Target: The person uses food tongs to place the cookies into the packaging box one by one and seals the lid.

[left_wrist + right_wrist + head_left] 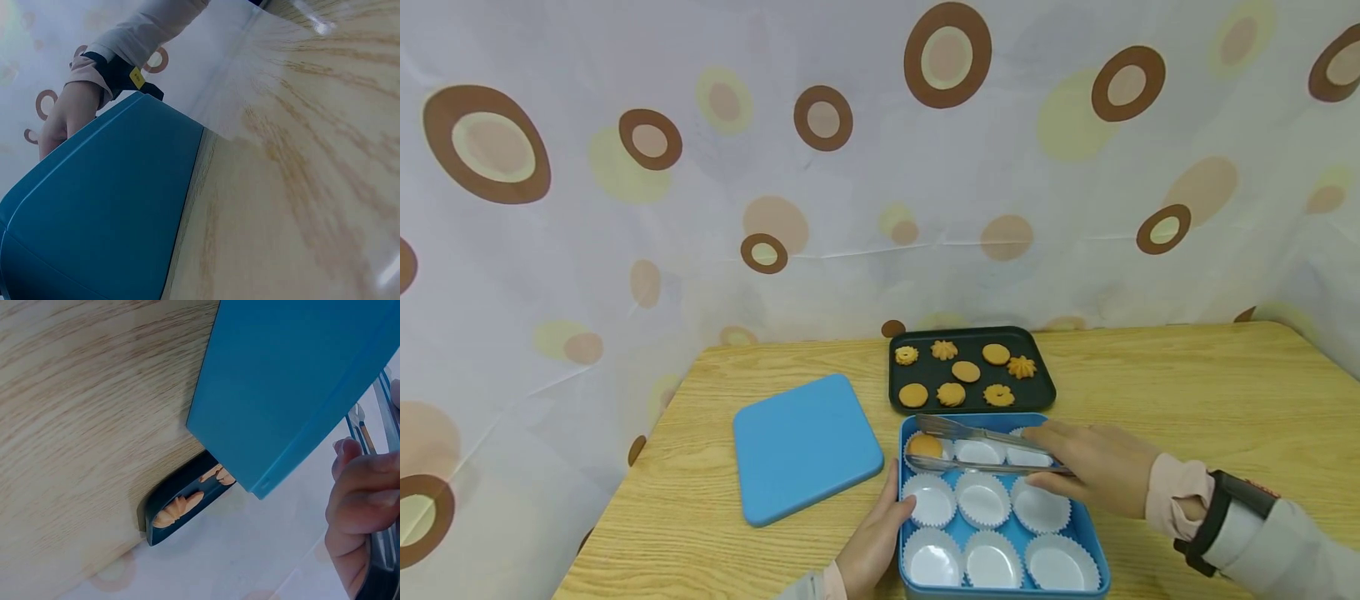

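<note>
Metal tongs (1000,467) are gripped in my right hand (1093,467), which is over the right rim of a blue box (1093,546). Their two tips stand apart, one on each side of a round cookie (924,446) in the far-left paper cup. Several other white paper cups (983,499) line the box in rows, with nothing in them. My left hand (872,533) holds the box's left wall, thumb over the rim and fingers along the outside. In the right wrist view, the right fingers (362,506) curl round the tongs' handle.
A dark baking tray (970,407) with several cookies of different shapes sits just behind the box. To the left lies a flat blue lid (808,450) on the wooden table (700,517). A patterned cloth (865,192) hangs behind the table.
</note>
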The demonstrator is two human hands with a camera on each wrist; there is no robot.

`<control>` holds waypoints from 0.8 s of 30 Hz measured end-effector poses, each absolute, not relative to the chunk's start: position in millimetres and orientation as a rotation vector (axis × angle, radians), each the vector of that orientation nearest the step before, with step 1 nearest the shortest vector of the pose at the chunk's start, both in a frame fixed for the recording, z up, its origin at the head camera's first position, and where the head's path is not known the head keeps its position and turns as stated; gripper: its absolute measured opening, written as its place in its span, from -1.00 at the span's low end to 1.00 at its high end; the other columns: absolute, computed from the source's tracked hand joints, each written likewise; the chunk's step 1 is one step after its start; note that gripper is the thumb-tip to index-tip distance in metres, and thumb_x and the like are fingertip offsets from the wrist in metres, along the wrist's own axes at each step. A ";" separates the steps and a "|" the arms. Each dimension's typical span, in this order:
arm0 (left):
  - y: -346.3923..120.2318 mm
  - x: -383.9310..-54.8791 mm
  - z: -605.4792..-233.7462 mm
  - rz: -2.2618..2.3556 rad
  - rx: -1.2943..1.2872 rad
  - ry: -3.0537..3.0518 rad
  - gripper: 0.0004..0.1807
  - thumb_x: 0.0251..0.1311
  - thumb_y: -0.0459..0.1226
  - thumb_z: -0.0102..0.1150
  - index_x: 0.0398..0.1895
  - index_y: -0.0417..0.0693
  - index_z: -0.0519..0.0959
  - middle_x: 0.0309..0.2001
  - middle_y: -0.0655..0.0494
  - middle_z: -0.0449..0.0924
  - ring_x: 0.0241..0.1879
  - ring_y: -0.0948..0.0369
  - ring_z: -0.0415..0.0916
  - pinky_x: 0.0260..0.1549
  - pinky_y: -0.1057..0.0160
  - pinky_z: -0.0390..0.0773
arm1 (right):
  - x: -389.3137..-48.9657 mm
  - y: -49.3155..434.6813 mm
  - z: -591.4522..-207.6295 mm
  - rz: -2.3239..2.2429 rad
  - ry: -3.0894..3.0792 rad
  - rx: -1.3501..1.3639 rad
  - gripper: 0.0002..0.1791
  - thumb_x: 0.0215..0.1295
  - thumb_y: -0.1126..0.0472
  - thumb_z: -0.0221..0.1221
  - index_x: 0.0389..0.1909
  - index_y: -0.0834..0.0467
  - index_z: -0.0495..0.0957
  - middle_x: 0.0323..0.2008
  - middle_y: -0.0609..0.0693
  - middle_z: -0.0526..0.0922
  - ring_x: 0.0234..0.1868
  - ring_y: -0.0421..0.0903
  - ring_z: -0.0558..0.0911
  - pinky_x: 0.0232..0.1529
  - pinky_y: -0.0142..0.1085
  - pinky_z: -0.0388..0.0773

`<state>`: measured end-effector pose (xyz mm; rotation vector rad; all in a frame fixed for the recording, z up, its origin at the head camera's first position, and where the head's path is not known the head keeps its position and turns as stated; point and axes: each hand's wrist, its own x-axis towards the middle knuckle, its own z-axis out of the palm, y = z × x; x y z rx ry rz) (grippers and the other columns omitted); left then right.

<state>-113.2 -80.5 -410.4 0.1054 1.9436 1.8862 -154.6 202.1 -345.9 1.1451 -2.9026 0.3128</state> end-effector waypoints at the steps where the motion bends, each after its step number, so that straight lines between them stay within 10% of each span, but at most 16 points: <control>1: -80.6 -113.1 -410.6 1.890 0.107 1.940 -0.26 0.50 -0.17 -0.29 0.52 -0.25 -0.36 0.51 -0.31 -0.48 0.46 -0.24 -0.56 0.35 -0.29 -0.45 | -154.8 201.9 -346.1 0.314 -2.906 1.144 -0.45 0.30 -0.08 0.20 0.10 0.27 0.51 -0.16 0.03 0.64 -0.53 -0.42 0.41 -0.51 -0.35 0.49; 24: -80.3 -114.3 -408.9 1.878 0.101 1.925 -0.26 0.51 -0.17 -0.31 0.52 -0.24 -0.39 0.51 -0.29 -0.50 0.47 -0.23 -0.57 0.35 -0.28 -0.45 | -163.2 214.6 -332.7 0.471 -2.992 1.163 -0.39 0.29 -0.12 0.20 0.11 0.30 0.50 -0.23 -0.08 0.62 -0.41 -0.34 0.48 -0.42 -0.36 0.55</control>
